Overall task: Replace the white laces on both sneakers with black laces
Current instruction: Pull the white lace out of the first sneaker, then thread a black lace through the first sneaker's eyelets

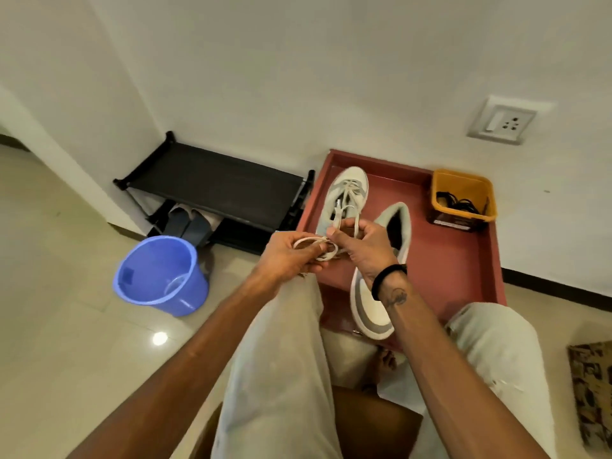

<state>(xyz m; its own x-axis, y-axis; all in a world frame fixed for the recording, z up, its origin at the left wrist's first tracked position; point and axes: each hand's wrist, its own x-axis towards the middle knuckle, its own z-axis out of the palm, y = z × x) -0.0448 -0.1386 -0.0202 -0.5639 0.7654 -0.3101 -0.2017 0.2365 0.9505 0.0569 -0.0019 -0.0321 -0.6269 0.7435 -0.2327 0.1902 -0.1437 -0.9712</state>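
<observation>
Both hands meet above the red tray (463,270), coiling a white lace (318,248): the left hand (288,260) curls its fingers round the loops, and the right hand (361,246) pinches the strand, seemingly to bundle it tidily. The far sneaker (347,193) on the tray is still white-laced; the near sneaker (377,293) looks unlaced. Black laces (458,203) wait in the yellow tub (463,183) at the tray's corner. A blue bucket (159,276) and shoe rack (212,187) stand left, out of the way.

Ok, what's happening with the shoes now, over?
Both hands, left hand and right hand, winding a white lace. Far sneaker still laced white. Black laces waiting in yellow tub. Nothing in the way.
</observation>
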